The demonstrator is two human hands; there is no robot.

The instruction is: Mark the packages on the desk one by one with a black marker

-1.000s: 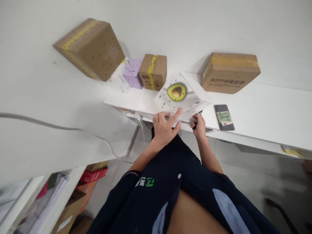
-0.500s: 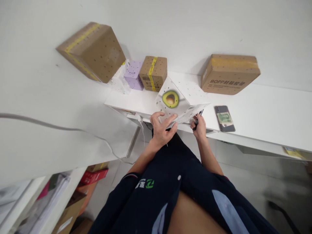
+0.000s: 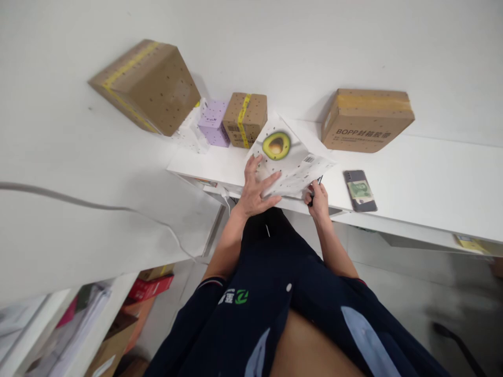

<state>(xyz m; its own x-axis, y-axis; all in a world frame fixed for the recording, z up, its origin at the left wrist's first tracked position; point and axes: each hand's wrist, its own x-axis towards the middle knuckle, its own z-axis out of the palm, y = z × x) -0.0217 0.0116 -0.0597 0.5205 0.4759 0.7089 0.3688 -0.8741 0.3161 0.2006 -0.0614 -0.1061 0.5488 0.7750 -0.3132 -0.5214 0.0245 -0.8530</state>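
Observation:
A white box with an avocado picture (image 3: 286, 157) lies on the white table (image 3: 412, 183) near its front edge. My left hand (image 3: 254, 186) rests on the box's near left side with fingers spread flat. My right hand (image 3: 316, 195) is closed around a dark pen-like tool at the box's near right corner.
A large brown carton (image 3: 147, 86) sits at the back left, with a purple box (image 3: 212, 121) and a small taped brown box (image 3: 244, 118) beside it. A flat brown carton (image 3: 365, 119) stands back right. A phone (image 3: 359, 190) lies right of my hands. Shelves with cartons are lower left.
The avocado box has tipped from standing on an edge to lying flatter on the table. My left hand moved up and spread out on it. My right hand stayed closed on the tool.

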